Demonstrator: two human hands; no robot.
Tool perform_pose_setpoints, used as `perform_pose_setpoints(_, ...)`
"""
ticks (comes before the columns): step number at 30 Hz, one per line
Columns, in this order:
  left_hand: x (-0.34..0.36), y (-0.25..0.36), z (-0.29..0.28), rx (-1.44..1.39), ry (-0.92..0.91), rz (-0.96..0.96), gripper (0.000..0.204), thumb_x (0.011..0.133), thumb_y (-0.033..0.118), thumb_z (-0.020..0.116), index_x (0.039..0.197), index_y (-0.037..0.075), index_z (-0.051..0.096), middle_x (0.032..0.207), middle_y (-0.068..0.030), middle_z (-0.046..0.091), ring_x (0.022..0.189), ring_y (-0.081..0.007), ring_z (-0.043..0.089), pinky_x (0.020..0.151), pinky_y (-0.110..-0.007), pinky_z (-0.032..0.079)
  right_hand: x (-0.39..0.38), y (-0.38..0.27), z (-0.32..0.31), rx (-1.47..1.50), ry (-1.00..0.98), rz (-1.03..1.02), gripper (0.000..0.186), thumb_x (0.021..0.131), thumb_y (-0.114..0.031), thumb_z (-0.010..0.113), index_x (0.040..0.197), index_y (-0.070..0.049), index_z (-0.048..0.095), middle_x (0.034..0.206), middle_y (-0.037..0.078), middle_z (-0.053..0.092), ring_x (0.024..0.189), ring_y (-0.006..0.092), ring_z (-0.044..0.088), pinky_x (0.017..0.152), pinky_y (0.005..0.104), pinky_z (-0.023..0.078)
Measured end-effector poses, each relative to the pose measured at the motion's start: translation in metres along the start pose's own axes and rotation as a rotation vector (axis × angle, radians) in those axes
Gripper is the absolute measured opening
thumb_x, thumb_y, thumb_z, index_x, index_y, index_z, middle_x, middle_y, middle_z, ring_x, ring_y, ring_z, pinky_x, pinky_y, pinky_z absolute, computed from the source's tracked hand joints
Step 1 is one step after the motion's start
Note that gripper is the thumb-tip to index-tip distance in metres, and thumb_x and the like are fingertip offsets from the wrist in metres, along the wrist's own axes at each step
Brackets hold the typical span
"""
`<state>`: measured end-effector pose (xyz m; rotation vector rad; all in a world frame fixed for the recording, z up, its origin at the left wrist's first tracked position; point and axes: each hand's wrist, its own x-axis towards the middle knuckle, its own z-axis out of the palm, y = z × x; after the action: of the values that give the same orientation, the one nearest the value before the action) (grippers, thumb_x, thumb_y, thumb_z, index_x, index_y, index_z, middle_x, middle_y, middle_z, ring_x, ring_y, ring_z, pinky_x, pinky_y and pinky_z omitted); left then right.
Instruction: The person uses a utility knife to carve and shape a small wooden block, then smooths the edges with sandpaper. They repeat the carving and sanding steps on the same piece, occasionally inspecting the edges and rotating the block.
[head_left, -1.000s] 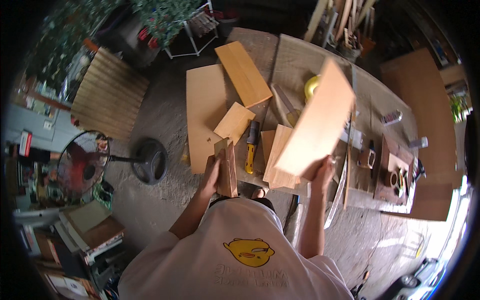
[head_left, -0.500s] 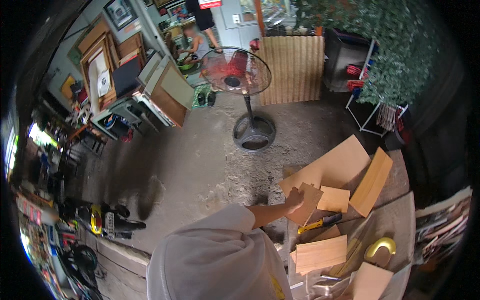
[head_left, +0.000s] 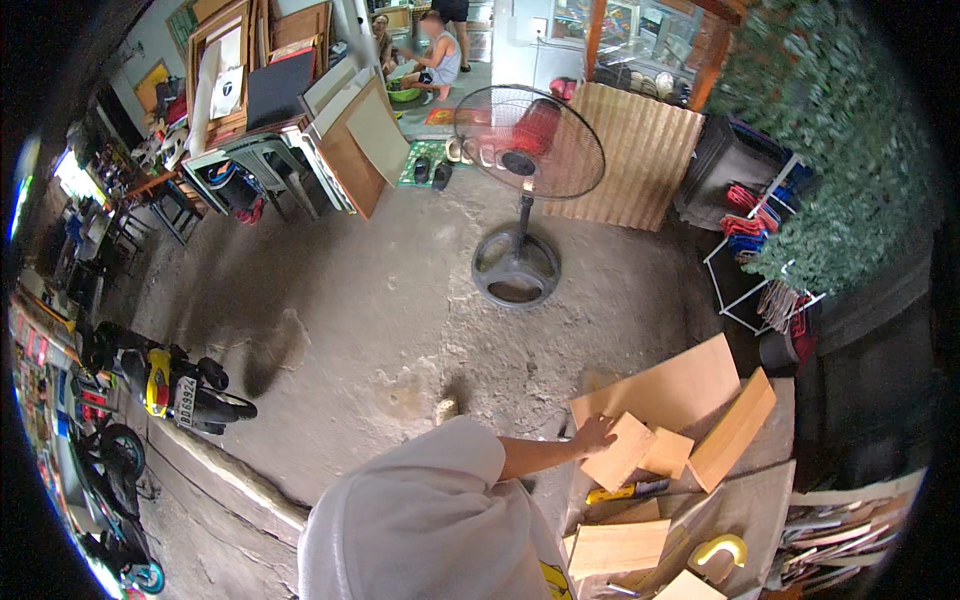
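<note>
My left hand reaches out to the right, its fingers on the left edge of a small light-brown wooden board. That board sits over part of a large flat board. Beside it lie a smaller wood piece and a long narrow board. Just below is a yellow tool with a black end, whose kind is hard to make out. Nearer to me rests another wooden board, with a curved shiny yellow object to its right. My right hand is out of view.
The pieces lie on a brown worktop. Wood scraps are piled at its right. A stand fan stands on the concrete floor. Motorbikes are at the left. Other people are at the back, by leaning boards.
My view has shifted, so the fan and worktop sit differently in it. My left hand stays at the small board's edge, and the board's face now looks lighter and turned.
</note>
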<state>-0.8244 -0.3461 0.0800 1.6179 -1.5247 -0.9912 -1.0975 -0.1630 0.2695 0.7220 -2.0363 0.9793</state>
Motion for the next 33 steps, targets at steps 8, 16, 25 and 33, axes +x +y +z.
perform_pose_setpoints(8,-0.009,-0.116,-0.178,-0.342,-0.265,-0.169,0.031,0.098,0.034,0.055,0.104,0.007,0.070,0.073,-0.0111,0.067,0.062,-0.0239,0.064,0.063,-0.043,0.054,-0.137,-0.202,-0.018,0.479,-0.480,-0.272,0.023,0.102,-0.018,0.058,0.095,0.003,0.067,0.085,0.013,0.067,0.080,0.0261,0.063,0.077,0.0399,0.052)
perform_pose_setpoints(16,-0.037,-0.168,-0.430,0.103,-0.325,-0.435,0.054,0.092,0.057,0.056,0.077,0.009,0.076,0.079,-0.0139,0.072,0.077,-0.0300,0.071,0.074,-0.047,0.054,-0.276,-0.453,-0.040,1.014,-1.547,-0.164,0.025,0.102,-0.019,0.054,0.115,-0.001,0.064,0.096,0.015,0.068,0.097,0.0288,0.064,0.087,0.0383,0.050)
perform_pose_setpoints(25,-0.031,-0.251,-0.508,-0.046,-0.153,-0.256,0.058,0.092,0.057,0.064,0.124,0.008,0.064,0.111,-0.0181,0.071,0.102,-0.0377,0.068,0.088,-0.045,0.054,-0.434,-0.640,-0.066,1.104,-2.184,-1.361,0.035,0.098,-0.037,0.056,0.109,-0.006,0.070,0.108,0.015,0.072,0.105,0.0364,0.065,0.093,0.0485,0.048)
perform_pose_setpoints(33,0.001,-0.299,-0.683,0.135,-0.073,-0.490,0.059,0.093,0.053,0.064,0.130,0.008,0.060,0.119,-0.0187,0.068,0.108,-0.0386,0.065,0.091,-0.047,0.053,-0.530,-0.804,-0.137,1.450,-1.969,-1.733,0.031,0.099,-0.032,0.052,0.106,-0.006,0.068,0.102,0.017,0.069,0.102,0.0386,0.064,0.094,0.0468,0.047)
